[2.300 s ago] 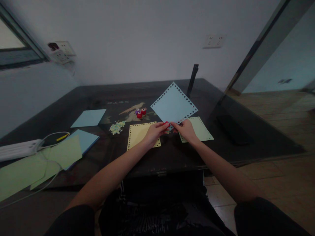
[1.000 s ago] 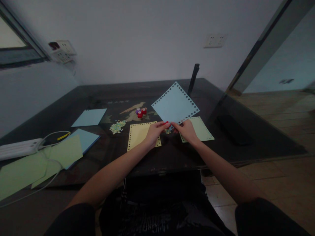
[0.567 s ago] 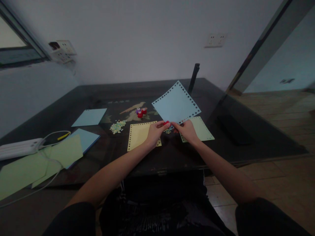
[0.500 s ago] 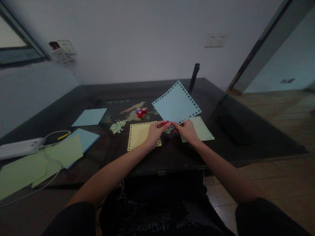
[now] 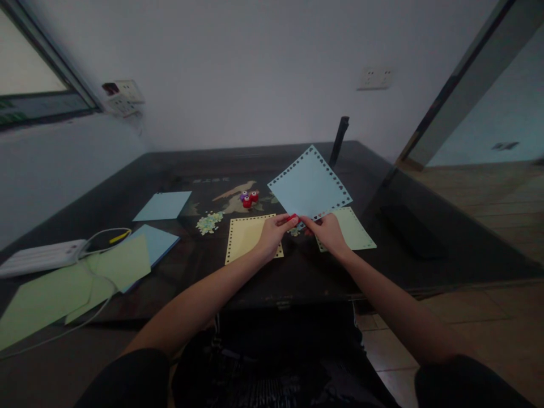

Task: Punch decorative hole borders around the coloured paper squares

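My left hand (image 5: 272, 233) is closed around a small red craft punch (image 5: 292, 217), thumb on top. My right hand (image 5: 329, 231) pinches the near corner of a light blue paper sheet (image 5: 309, 184), which stands raised and tilted with cut-out shapes along its edges. That corner meets the punch between my hands. Under my left hand lies a yellow sheet (image 5: 244, 238) with a row of holes on its edges. A pale green punched sheet (image 5: 355, 229) rests under my right hand. Small paper bits (image 5: 294, 231) lie below the punch.
Several red and purple punches (image 5: 247, 199) stand mid-table beside a pile of paper cut-outs (image 5: 209, 222). To the left are blue sheets (image 5: 164, 205), green sheets (image 5: 51, 289) and a white power strip (image 5: 42, 258) with a cable. A black flat object (image 5: 412, 231) lies right; a dark upright post (image 5: 339, 140) stands behind.
The whole view has shifted slightly, with the scene sitting a little lower and further right. Both hands keep their hold on the punch and the blue sheet.
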`<state>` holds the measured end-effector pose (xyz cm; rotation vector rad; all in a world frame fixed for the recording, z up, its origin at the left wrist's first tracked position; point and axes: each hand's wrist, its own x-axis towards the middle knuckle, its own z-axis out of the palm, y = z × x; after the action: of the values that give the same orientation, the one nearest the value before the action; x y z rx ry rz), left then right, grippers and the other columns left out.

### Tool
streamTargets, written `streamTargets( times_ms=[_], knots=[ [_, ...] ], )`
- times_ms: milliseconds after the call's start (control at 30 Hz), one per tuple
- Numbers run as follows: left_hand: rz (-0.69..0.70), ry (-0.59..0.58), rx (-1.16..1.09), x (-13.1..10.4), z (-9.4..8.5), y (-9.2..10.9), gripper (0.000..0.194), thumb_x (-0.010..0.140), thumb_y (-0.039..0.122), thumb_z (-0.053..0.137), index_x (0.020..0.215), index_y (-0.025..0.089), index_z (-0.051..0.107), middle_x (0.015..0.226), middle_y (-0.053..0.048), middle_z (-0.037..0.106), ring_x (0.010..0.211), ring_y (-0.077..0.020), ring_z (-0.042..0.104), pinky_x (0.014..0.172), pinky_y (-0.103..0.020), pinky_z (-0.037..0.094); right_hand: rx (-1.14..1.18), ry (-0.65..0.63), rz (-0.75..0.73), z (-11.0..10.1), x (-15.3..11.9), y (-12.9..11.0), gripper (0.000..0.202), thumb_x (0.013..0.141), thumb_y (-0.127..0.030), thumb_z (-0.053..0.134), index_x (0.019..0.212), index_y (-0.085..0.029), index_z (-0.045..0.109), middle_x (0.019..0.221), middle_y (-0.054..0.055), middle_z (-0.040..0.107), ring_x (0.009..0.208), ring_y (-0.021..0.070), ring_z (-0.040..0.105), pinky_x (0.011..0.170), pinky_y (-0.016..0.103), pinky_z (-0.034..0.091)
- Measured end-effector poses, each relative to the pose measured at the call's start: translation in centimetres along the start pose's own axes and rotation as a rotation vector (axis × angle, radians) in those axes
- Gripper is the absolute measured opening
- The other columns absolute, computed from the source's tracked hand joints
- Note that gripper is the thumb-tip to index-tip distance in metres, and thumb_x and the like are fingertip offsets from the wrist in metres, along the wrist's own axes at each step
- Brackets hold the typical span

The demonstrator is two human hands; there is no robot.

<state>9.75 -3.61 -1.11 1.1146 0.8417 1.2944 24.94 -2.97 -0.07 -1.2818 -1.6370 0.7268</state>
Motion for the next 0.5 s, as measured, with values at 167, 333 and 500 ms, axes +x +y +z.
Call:
streamTargets(
  times_ms=[167, 333, 500],
  knots=[
    [-0.029, -0.018, -0.045, 0.14, -0.18, -0.35, 0.025, 0.064, 0.032, 0.076, 0.081, 0.013, 0.073, 0.084, -0.007, 0.072, 0.081, -0.0171, 0.062, 0.084, -0.031, 0.043, -0.030, -0.001, -0.021, -0.07, -0.06, 0.05, 0.037, 0.075, -0.047, 0.059, 0.058, -0.015, 0.062, 0.051, 0.007, 0.064, 0.046, 0.0187, 0.059, 0.050, 0.028, 0.046],
    [-0.060, -0.012, -0.065, 0.16, -0.27, -0.74, 0.027, 0.064, 0.031, 0.076, 0.082, 0.012, 0.073, 0.086, -0.009, 0.072, 0.081, -0.0173, 0.062, 0.085, -0.032, 0.043, -0.062, -0.015, -0.015, 0.02, -0.02, 0.31, 0.037, 0.075, -0.047, 0.059, 0.063, -0.013, 0.064, 0.051, 0.008, 0.064, 0.047, 0.0212, 0.061, 0.051, 0.030, 0.046],
    [-0.040, -0.007, -0.055, 0.24, -0.22, -0.74, 0.029, 0.063, 0.033, 0.077, 0.082, 0.012, 0.073, 0.084, -0.008, 0.072, 0.081, -0.0182, 0.062, 0.085, -0.033, 0.043, -0.046, 0.002, -0.008, 0.27, 0.02, 0.34, 0.031, 0.076, -0.043, 0.059, 0.061, -0.016, 0.062, 0.050, 0.006, 0.063, 0.046, 0.0196, 0.059, 0.049, 0.029, 0.046]
  ],
)
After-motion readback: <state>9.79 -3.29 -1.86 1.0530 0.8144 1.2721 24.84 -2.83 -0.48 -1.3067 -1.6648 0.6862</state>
